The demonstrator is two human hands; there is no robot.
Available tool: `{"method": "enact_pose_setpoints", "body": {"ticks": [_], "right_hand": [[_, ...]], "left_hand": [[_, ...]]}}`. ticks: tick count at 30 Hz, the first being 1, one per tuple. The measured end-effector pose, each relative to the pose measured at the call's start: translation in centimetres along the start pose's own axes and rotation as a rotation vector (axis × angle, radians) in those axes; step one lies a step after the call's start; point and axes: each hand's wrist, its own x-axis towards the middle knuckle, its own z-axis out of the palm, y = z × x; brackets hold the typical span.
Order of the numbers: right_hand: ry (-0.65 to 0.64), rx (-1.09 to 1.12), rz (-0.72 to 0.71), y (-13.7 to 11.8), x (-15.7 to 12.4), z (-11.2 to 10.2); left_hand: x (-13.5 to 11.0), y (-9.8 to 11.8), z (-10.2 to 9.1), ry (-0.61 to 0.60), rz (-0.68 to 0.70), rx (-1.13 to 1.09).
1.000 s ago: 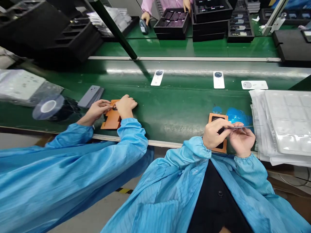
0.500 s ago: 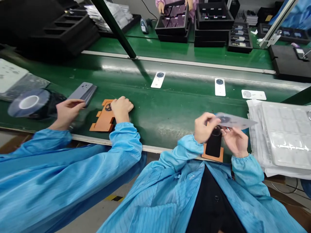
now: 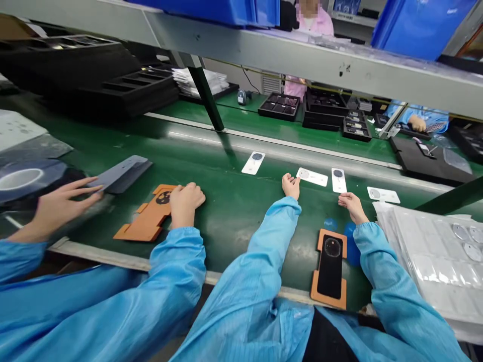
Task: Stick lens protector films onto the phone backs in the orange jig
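Note:
My left hand has its fingers closed at the left end of a white phone-shaped film sheet, which lies crosswise on the bench. With thumb and fingertips my right hand pinches the lower end of another white film sheet that bears a dark round camera patch. Nearer my body, a black phone with a round camera ring lies in an orange holder, untouched by either hand. Two more film sheets, one to the left and one to the right, lie on the bench.
To my left a co-worker's hands are beside an orange holder and grey phone-shaped panels. Clear plastic trays stand at right. A metal shelf beam crosses above. Black trays stand across the bench.
Both my hands have left the phone and reached forward. The translucent sheet they held over it is gone from there, and a sheet now lies at my left fingertips. The view has tilted up.

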Motion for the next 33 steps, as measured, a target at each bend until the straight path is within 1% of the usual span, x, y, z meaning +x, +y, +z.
{"method": "enact_pose_setpoints", "body": {"ticks": [2,4,6,9,11,13,15,17,20,22,23,24,25,27,28,29,30,31,32,33], "right_hand": [[0.094,-0.160,0.007,-0.2,2.1,-0.3],[0.167,-0.315,0.023,-0.9,4.4,-0.4],[0.199,-0.446,0.067,-1.8,6.8,0.0],[0.205,-0.591,0.182,-3.1,9.6,0.9],[0.199,-0.664,0.255,-3.8,10.5,1.2],[0.180,-0.733,0.292,-4.6,10.7,1.0],[0.138,-0.801,0.272,-5.7,10.4,0.2],[0.088,-0.869,0.186,-7.3,9.9,-1.0],[0.018,-0.961,-0.023,-10.0,8.3,-3.0],[-0.039,-1.000,-0.174,-11.5,6.1,-4.3],[-0.071,-1.007,-0.235,-12.0,4.5,-4.9],[-0.107,-1.010,-0.300,-12.3,2.5,-5.5],[-0.141,-1.012,-0.379,-12.4,0.3,-6.1],[-0.177,-1.003,-0.578,-12.1,-4.5,-7.1],[-0.164,-0.985,-0.683,-11.9,-6.7,-7.6],[-0.124,-0.956,-0.772,-11.5,-8.6,-8.2],[-0.057,-0.920,-0.824,-11.0,-10.0,-9.0],[0.028,-0.885,-0.821,-10.4,-10.9,-10.2],[0.120,-0.867,-0.759,-9.6,-11.4,-11.7],[0.209,-0.869,-0.650,-8.5,-11.6,-13.7]], "left_hand": [[-0.1,-1.5,-0.6,0.010,0.039,0.033],[0.1,-2.5,-0.7,-0.008,0.070,0.067],[0.4,-2.9,-0.6,-0.032,0.093,0.103],[0.6,-2.9,-0.5,-0.077,0.133,0.157],[0.4,-2.7,-0.5,-0.115,0.173,0.192],[-0.1,-2.4,-0.6,-0.151,0.221,0.226],[-0.5,-2.0,-0.5,-0.193,0.279,0.253],[-1.1,-1.4,-0.3,-0.251,0.351,0.274],[-2.1,0.0,0.2,-0.341,0.460,0.296],[-3.0,1.4,0.6,-0.406,0.574,0.350],[-3.6,2.1,0.8,-0.452,0.647,0.401],[-4.3,2.8,1.0,-0.523,0.720,0.464],[-5.0,3.5,1.1,-0.622,0.783,0.528],[-6.7,4.7,1.3,-0.854,0.846,0.604],[-7.6,5.1,1.3,-0.961,0.853,0.609],[-8.4,5.5,1.1,-1.044,0.856,0.595],[-9.1,5.7,0.9,-1.087,0.860,0.573],[-9.5,5.9,0.6,-1.099,0.861,0.547],[-9.8,6.0,0.3,-1.093,0.858,0.522],[-9.9,6.2,-0.1,-1.050,0.834,0.491]]}}
